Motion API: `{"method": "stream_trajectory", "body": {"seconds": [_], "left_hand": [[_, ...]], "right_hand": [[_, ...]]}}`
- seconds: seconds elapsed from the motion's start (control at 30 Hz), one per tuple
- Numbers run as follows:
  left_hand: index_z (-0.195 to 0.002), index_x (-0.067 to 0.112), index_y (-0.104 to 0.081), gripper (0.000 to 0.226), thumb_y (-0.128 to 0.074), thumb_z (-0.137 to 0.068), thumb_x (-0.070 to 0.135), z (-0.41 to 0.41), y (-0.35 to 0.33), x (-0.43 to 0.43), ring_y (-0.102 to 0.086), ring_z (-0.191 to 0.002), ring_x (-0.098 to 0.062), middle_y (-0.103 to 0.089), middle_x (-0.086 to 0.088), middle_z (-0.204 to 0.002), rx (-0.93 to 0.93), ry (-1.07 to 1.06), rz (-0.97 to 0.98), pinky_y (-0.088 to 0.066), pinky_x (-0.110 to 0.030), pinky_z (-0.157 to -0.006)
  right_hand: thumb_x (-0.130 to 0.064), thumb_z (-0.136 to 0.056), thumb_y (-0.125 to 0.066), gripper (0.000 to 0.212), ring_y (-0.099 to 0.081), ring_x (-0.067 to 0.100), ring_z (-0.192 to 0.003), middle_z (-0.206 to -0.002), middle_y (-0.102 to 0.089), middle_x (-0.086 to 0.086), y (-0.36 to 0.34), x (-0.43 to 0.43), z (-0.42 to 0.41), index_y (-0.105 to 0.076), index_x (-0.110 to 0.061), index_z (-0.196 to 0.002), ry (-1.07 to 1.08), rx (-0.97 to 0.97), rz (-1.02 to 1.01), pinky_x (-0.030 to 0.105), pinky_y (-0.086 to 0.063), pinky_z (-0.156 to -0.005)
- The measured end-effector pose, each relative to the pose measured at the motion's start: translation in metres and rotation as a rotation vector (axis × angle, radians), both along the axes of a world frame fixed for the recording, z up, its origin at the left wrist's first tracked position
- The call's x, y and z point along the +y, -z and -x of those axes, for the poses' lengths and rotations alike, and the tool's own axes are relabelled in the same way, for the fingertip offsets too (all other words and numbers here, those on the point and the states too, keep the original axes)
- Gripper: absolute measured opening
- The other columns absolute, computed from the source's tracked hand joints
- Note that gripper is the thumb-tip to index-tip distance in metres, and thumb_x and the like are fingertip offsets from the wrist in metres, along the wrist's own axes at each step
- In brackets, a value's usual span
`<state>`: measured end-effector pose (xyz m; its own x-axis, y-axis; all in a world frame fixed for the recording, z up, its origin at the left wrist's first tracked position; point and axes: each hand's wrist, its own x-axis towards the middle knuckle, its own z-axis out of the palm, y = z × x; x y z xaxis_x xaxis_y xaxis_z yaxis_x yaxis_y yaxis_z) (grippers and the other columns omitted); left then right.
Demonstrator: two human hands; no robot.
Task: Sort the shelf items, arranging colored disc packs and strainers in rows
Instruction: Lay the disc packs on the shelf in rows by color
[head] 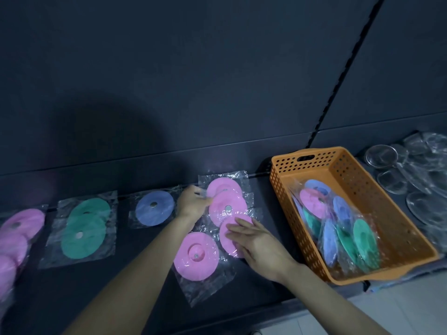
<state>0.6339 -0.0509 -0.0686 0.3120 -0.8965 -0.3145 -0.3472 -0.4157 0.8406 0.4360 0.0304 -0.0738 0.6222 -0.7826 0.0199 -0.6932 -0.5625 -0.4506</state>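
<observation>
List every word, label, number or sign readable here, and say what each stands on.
None can be read. The clear wrappers of the pink disc packs, the orange basket and the strainers show no legible print, labels or numbers.

Bare shelf is left along the front edge, below the blue disc pack. The right side is blocked by the orange basket, with strainers crowded beyond it.

pink disc packs overlapping, mid-shelf | strainers far right
</observation>
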Motion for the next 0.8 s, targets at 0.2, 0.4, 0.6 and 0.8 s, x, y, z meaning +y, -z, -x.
{"method": "stream_trajectory", "body": {"seconds": [0.2, 0.4, 0.6, 0.8], "left_hand": [[-0.108, 0.002, -0.055, 0.036, -0.066, -0.075, -0.008, -0.005, -0.003, 0.003, -0.06, -0.076, -0.023, -0.062, -0.009, -0.086, 0.023, 0.047, -0.026, -0.052, -0.037, -0.07], [-0.116, 0.003, -0.051, 0.04, -0.068, -0.08, 0.009, -0.014, -0.017, 0.021, -0.062, -0.093, -0.025, -0.062, -0.008, -0.096, -0.335, 0.218, 0.096, -0.05, -0.038, -0.085], [-0.103, 0.009, -0.063, 0.018, -0.064, -0.086, 0.012, -0.033, -0.026, 0.074, -0.061, -0.09, -0.018, -0.065, -0.004, -0.099, -0.458, 0.433, 0.192, -0.049, -0.031, -0.082], [-0.096, 0.013, -0.067, 0.011, -0.06, -0.088, 0.013, -0.061, -0.023, 0.113, -0.055, -0.08, -0.004, -0.06, 0.008, -0.09, -0.447, 0.59, 0.216, -0.038, -0.012, -0.071]], "right_hand": [[-0.02, -0.095, -0.044, 0.042, -0.017, 0.018, -0.146, -0.154, -0.03, 0.0, 0.002, 0.002, -0.006, -0.047, -0.021, -0.137, 0.014, 0.048, 0.044, 0.033, -0.005, -0.119], [-0.027, -0.093, -0.053, 0.043, -0.024, 0.027, -0.143, -0.153, -0.03, 0.012, -0.004, 0.008, -0.006, -0.05, -0.018, -0.135, 0.071, 0.036, 0.064, 0.035, -0.015, -0.118], [-0.029, -0.093, -0.054, 0.042, -0.03, 0.027, -0.141, -0.148, -0.04, 0.012, -0.007, 0.022, -0.009, -0.054, -0.014, -0.132, 0.116, 0.006, 0.104, 0.037, -0.02, -0.118], [-0.031, -0.093, -0.055, 0.042, -0.033, 0.019, -0.14, -0.147, -0.042, 0.004, -0.011, 0.039, -0.013, -0.054, -0.016, -0.132, 0.127, -0.073, 0.074, 0.03, -0.029, -0.112]]}}
